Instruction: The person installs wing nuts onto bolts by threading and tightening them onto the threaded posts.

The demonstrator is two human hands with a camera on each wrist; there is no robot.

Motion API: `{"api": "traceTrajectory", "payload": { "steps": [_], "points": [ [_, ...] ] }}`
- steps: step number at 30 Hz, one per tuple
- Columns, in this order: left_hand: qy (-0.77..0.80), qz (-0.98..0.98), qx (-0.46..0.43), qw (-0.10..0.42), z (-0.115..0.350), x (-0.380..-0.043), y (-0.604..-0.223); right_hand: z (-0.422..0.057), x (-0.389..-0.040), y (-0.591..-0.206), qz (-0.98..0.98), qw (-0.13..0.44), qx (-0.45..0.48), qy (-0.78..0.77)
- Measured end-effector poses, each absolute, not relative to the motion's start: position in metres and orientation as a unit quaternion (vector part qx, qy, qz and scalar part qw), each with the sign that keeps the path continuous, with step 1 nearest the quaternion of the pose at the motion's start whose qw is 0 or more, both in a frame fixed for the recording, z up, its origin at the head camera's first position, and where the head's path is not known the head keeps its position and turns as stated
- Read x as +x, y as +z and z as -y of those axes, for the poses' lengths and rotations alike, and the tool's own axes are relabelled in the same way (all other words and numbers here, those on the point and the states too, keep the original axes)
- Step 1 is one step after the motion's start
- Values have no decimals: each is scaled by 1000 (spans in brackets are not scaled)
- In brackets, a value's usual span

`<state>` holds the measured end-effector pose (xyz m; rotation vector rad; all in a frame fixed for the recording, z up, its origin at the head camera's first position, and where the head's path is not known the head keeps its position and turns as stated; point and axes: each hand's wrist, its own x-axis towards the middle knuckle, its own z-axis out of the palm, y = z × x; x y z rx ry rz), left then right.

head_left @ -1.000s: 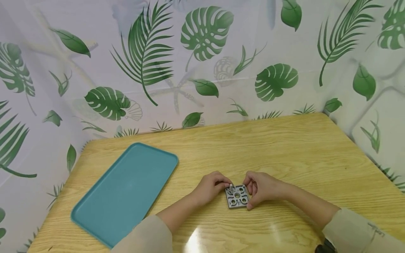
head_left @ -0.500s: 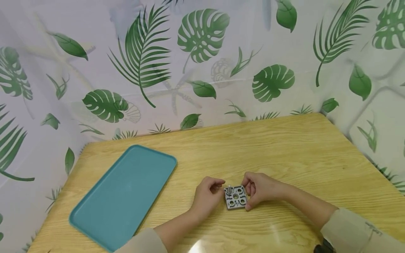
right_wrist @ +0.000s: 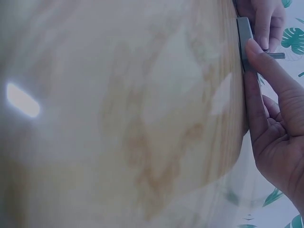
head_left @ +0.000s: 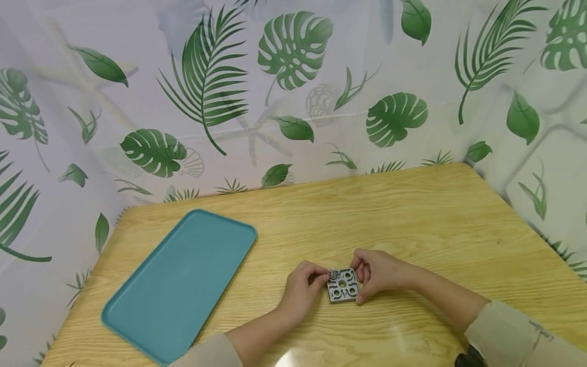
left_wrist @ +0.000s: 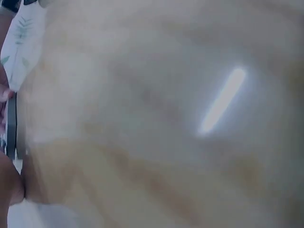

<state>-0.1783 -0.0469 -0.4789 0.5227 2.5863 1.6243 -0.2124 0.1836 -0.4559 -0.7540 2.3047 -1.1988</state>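
Observation:
A square grey metal plate [head_left: 343, 286] with round holes and slots lies flat on the wooden table. From its far left corner a short metal bolt [head_left: 334, 273] stands upright, wider near its base. My left hand [head_left: 300, 288] has thumb and forefinger at the bolt's base, pinching there; the fingertips partly hide the spot. With thumb and fingers, my right hand [head_left: 378, 272] grips the plate's right edge. In the right wrist view the plate [right_wrist: 244, 42] is seen edge-on, its bolt [right_wrist: 276, 55] sticking out beside the right thumb. Only the plate's edge [left_wrist: 12, 126] shows in the left wrist view.
A blue-green rectangular tray [head_left: 183, 285] lies on the left part of the table [head_left: 412, 219]. Leaf-patterned cloth [head_left: 284, 102] hangs behind the table and at both sides. A dark object [head_left: 470, 357] shows under the right sleeve.
My left fingers came off the bolt half a second ago, drawing back to the left, and are now back at its base. My right hand has kept its grip on the plate.

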Motion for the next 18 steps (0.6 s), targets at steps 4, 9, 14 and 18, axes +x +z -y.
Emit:
{"api": "traceTrajectory", "payload": {
  "steps": [4, 9, 14, 18],
  "points": [
    [490, -837, 232, 76, 57, -202, -473, -185, -214, -456, -832, 221, -268, -433],
    [436, -830, 311, 156, 61, -231, -461, -187, -216, -458, -831, 231, -266, -431],
    [404, -823, 353, 188, 59, -243, -457, -186, -216, -459, -834, 231, -270, -421],
    [411, -835, 328, 165, 59, -238, -460, -185, -215, -459, -836, 226, -270, -421]
  ]
}}
